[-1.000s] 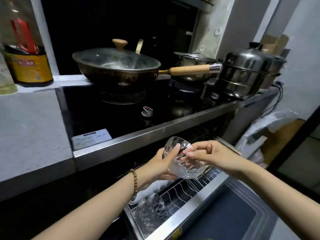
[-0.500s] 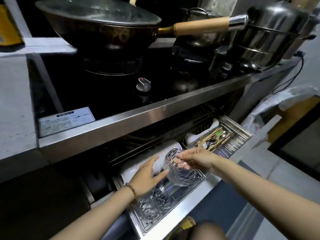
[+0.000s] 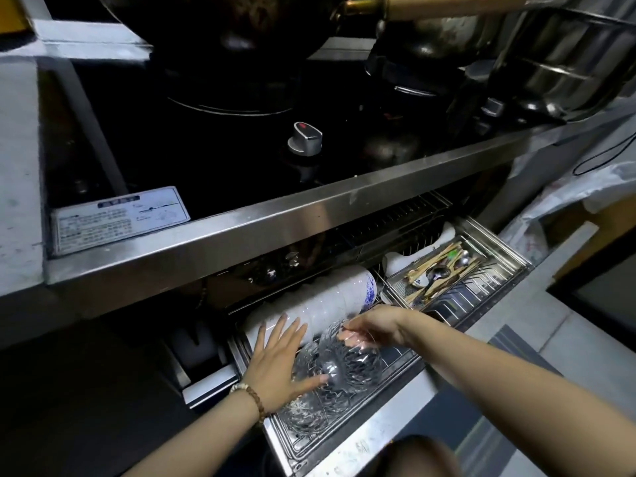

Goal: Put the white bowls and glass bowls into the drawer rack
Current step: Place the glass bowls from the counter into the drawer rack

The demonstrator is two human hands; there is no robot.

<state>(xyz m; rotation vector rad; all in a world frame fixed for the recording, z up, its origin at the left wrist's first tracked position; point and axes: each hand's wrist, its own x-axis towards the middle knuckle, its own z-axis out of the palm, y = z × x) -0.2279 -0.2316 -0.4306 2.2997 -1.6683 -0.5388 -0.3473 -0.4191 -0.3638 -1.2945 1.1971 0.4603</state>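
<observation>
The drawer rack point(image 3: 347, 445) is pulled out below the stove. A cut-glass bowl point(image 3: 347, 364) lies on its side in the rack's front left part. My right hand point(image 3: 373, 327) grips its rim from above. My left hand point(image 3: 280, 361) is spread flat against its left side, thumb under it. More glass bowls point(image 3: 303, 413) lie in the rack in front of it. A row of stacked white bowls point(image 3: 320, 304), one with blue pattern, lies on its side behind.
A cutlery tray point(image 3: 444, 270) with spoons and chopsticks fills the rack's right part. The steel stove edge point(image 3: 241, 232) overhangs the drawer. A stove knob point(image 3: 305, 136), a wok and steel pots point(image 3: 568, 60) stand above. Plastic bags point(image 3: 578, 194) lie at the right.
Both hands moved the glass bowl down from in front of the stove edge into the rack. My left hand went from cupping it to lying spread against its side.
</observation>
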